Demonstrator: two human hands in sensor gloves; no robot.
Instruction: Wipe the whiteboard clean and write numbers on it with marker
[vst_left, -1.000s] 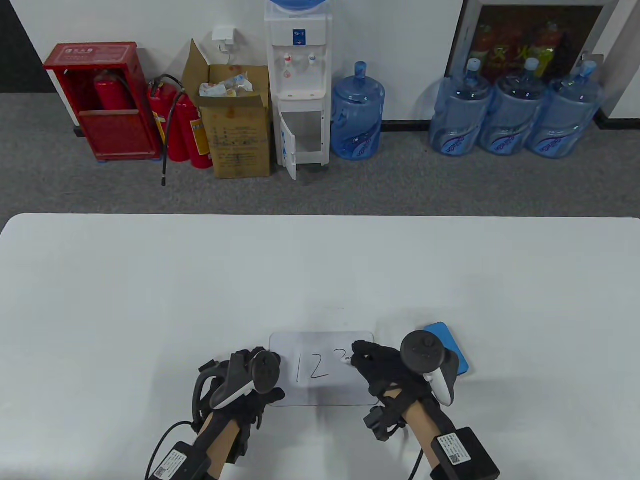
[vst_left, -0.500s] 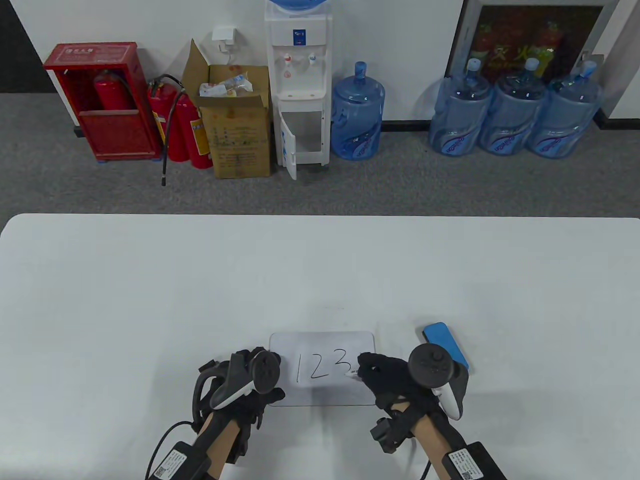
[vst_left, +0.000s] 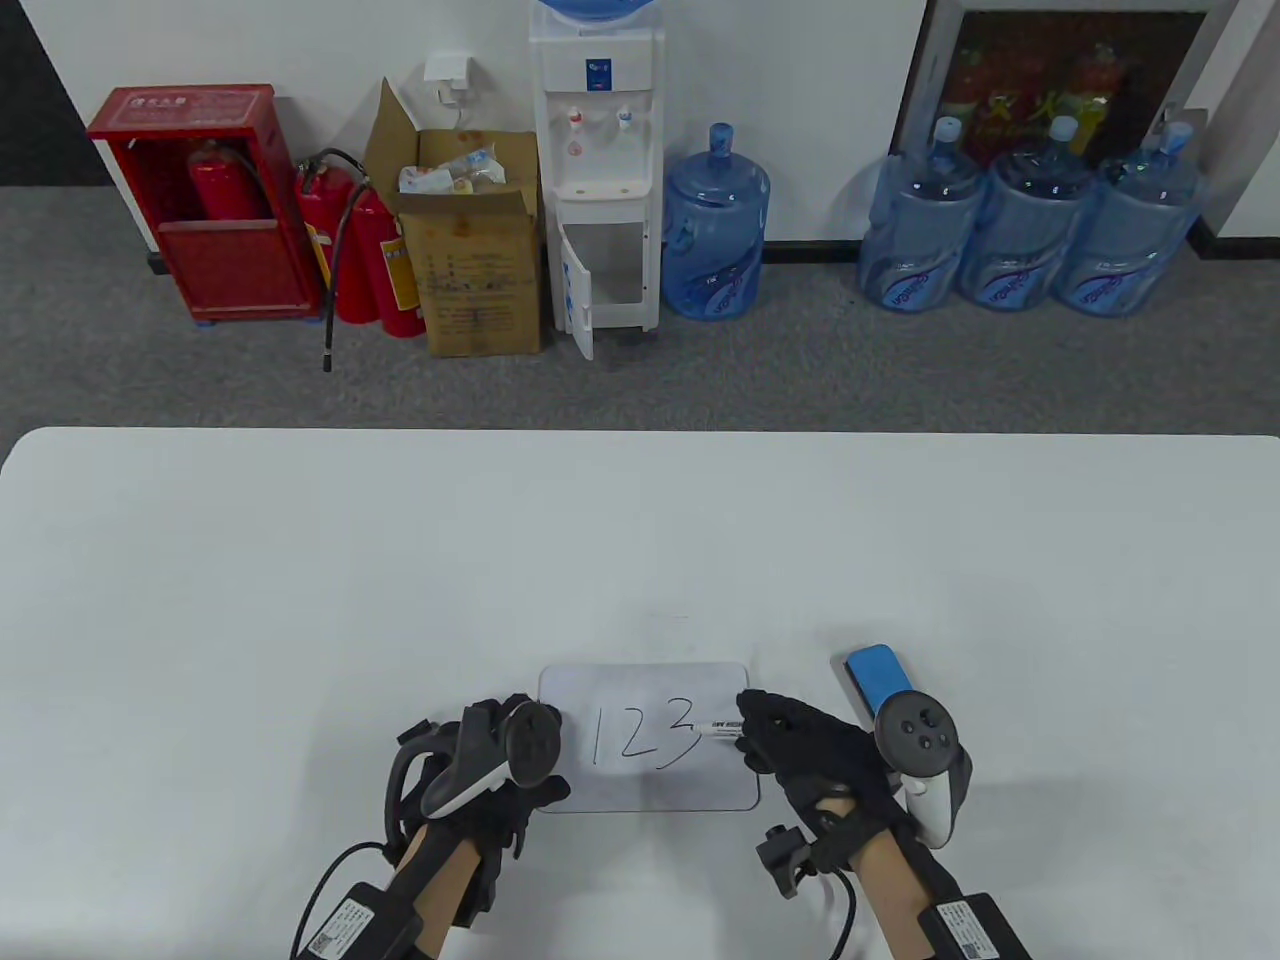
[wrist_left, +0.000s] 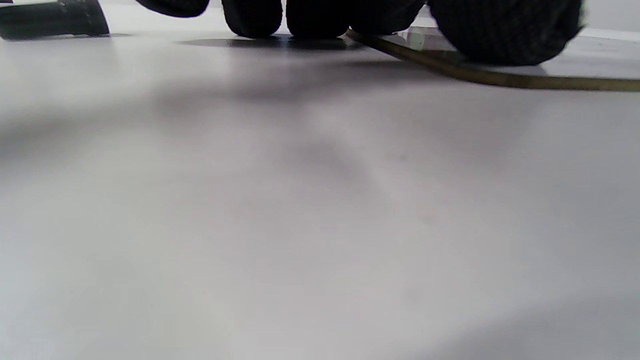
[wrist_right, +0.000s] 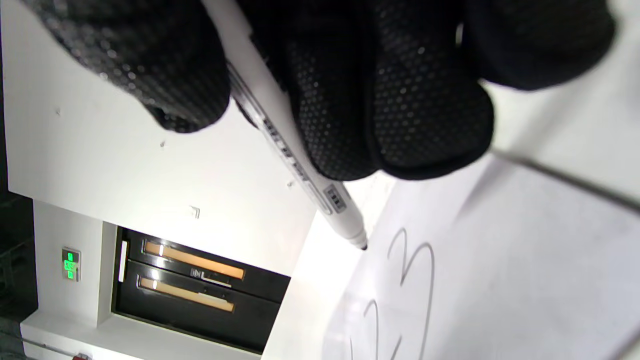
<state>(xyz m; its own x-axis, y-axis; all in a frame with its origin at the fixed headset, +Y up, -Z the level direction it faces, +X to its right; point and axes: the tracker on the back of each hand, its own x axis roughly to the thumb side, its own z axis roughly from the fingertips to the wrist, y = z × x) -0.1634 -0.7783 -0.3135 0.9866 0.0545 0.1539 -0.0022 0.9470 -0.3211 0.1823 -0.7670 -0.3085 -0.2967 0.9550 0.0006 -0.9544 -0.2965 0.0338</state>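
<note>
A small whiteboard (vst_left: 650, 790) lies near the table's front edge with "123" written on it in black. My right hand (vst_left: 790, 745) pinches a white marker (vst_left: 718, 728) at the board's right side, its tip pointing left beside the "3". In the right wrist view the marker (wrist_right: 295, 165) runs between my gloved fingers (wrist_right: 400, 105), its tip just off the "3" (wrist_right: 415, 265). My left hand (vst_left: 500, 760) rests at the board's left edge. The left wrist view shows its fingertips (wrist_left: 315, 17) flat on the table, touching the board's edge (wrist_left: 480, 75).
A blue eraser (vst_left: 878, 672) lies just right of the whiteboard, behind my right hand. The white table (vst_left: 300, 600) stretches far and wide around the board. Beyond it on the floor stand water jugs (vst_left: 715, 240), a dispenser (vst_left: 598, 170), a cardboard box (vst_left: 470, 250) and fire extinguishers (vst_left: 360, 250).
The "3" was finished on the board. My right hand then drew back to the right with the marker, uncovering more of the eraser. The left hand stayed put.
</note>
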